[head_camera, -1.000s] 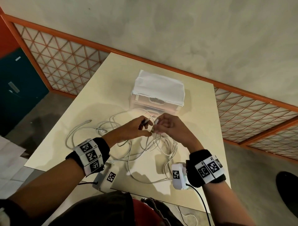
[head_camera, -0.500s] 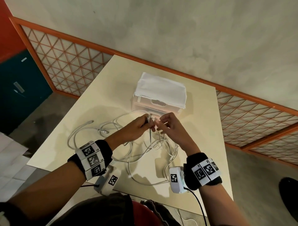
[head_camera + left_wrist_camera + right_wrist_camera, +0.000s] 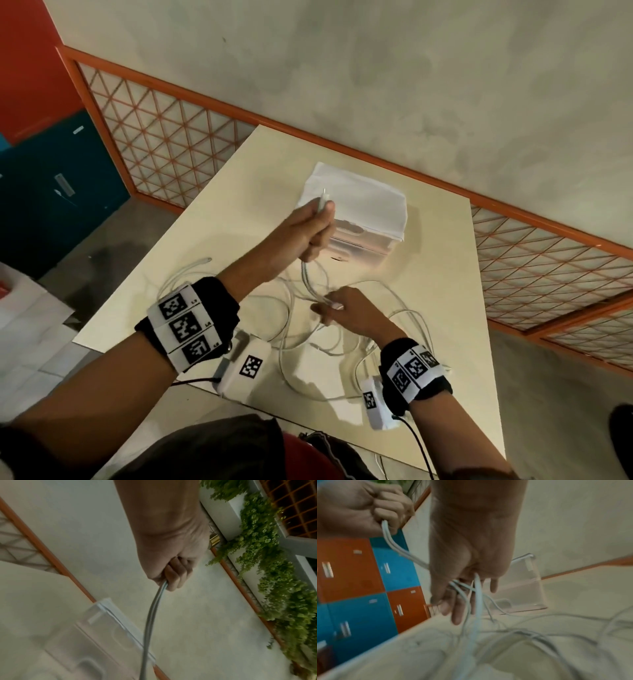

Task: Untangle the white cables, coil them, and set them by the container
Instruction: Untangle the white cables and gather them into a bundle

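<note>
Since the earlier frame the left hand (image 3: 313, 233) had gone up and away from the right, from mid-frame to in front of the container (image 3: 370, 219) in the upper centre, dragging cable out of the pile. The left hand was fisted around the plug end of one white cable (image 3: 308, 277); the connector tip (image 3: 323, 196) poked out above the fist, and what looked like two strands hung below it. The right hand (image 3: 346, 310) sat lower, centre-right, just above the bench (image 3: 239, 192), with its fingers (image 3: 456, 615) loosely spread and several strands running between them. It looked like a light guiding hold, though blur hid whether it actually pinched. The rest of the white cables (image 3: 291, 329) lay in loose overlapping loops on the bench across the lower centre, in front of the container, with one free plug (image 3: 205, 260) out at the left; nothing was coiled yet. Handling judgement: the cable was light, limp and smooth-jacketed, so it would slide through fingers easily and spring back out of a coil unless pinned. The stiff connector looked like the best grip point, with the run fed through the other hand. Hard pulling would likely tighten crossings, so slack needed easing out. The container looked light enough to shift if a loop snagged it.
</note>
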### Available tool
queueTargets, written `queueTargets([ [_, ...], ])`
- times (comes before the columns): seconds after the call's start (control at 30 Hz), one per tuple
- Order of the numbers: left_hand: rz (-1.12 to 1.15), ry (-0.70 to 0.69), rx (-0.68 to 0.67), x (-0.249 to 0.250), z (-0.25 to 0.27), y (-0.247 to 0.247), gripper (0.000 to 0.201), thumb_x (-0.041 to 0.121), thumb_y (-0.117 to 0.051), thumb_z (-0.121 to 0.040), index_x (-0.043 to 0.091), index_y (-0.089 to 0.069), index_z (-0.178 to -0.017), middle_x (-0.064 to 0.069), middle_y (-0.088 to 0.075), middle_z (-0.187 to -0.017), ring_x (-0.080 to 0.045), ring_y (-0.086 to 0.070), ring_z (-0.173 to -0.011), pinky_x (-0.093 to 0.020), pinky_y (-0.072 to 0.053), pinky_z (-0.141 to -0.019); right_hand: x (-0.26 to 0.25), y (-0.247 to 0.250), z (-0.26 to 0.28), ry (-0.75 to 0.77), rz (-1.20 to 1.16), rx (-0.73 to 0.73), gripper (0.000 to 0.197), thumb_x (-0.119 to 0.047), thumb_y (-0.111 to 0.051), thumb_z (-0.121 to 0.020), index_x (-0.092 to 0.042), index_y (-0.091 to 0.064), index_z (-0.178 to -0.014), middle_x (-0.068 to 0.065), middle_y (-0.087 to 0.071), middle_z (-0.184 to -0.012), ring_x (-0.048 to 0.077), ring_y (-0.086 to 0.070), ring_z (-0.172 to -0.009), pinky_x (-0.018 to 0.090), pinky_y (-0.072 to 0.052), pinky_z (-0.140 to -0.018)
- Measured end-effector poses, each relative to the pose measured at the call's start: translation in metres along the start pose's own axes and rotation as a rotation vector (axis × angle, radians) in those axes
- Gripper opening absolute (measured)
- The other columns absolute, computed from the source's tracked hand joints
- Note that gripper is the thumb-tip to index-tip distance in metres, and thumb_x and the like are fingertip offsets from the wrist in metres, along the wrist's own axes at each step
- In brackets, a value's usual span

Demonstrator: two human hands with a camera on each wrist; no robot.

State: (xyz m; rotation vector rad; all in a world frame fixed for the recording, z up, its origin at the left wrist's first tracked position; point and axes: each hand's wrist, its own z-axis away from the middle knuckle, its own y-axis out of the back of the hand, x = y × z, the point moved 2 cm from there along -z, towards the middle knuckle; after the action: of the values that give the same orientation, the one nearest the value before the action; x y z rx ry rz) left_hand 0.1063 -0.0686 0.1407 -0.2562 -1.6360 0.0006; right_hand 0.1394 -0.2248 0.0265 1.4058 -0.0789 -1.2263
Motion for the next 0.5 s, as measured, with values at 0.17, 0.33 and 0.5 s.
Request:
queueTargets([
  [0.17, -0.423, -0.015, 0.123, 0.0, 0.01, 0.023, 0.027, 0.026, -0.062, -0.089, 0.012, -0.046, -0.073, 0.004, -0.028, -0.054, -0.005, -0.025, -0.042, -0.016, -0.023, -0.043, 0.049, -0.004, 0.012, -0.174, 0.323, 0.056, 0.033, -0.042, -0.043, -0.097, -0.019, -0.066, -0.104, 0.002, -0.066, -0.11, 0.02, -0.045, -0.118, 0.039, -0.019, -0.1],
  [0.33, -0.822, 0.24, -0.121, -0.041, 0.018, 0.009, 0.04, 0.038, -0.082, -0.067, 0.019, -0.061, -0.095, 0.014, -0.042, -0.059, 0.002, -0.041, -0.044, -0.012, -0.027, -0.046, 0.016, 0.024, 0.011, 0.018, 0.253, 0.201, 0.032, -0.037, -0.036, -0.087, -0.023, -0.064, -0.079, -0.01, -0.06, -0.077, 0.006, -0.05, -0.092, 0.032, -0.016, -0.09],
  [0.5, -0.985, 0.205, -0.133, -0.067, 0.017, 0.006, 0.024, 0.035, -0.063, -0.087, 0.019, -0.06, -0.069, 0.007, -0.052, -0.054, -0.005, -0.047, -0.049, -0.026, -0.034, -0.057, -0.015, 0.051, 0.013, 0.187, 0.085, 0.286, 0.029, -0.036, -0.046, -0.087, -0.02, -0.06, -0.068, -0.015, -0.056, -0.05, -0.004, -0.053, -0.054, 0.027, -0.035, -0.077],
])
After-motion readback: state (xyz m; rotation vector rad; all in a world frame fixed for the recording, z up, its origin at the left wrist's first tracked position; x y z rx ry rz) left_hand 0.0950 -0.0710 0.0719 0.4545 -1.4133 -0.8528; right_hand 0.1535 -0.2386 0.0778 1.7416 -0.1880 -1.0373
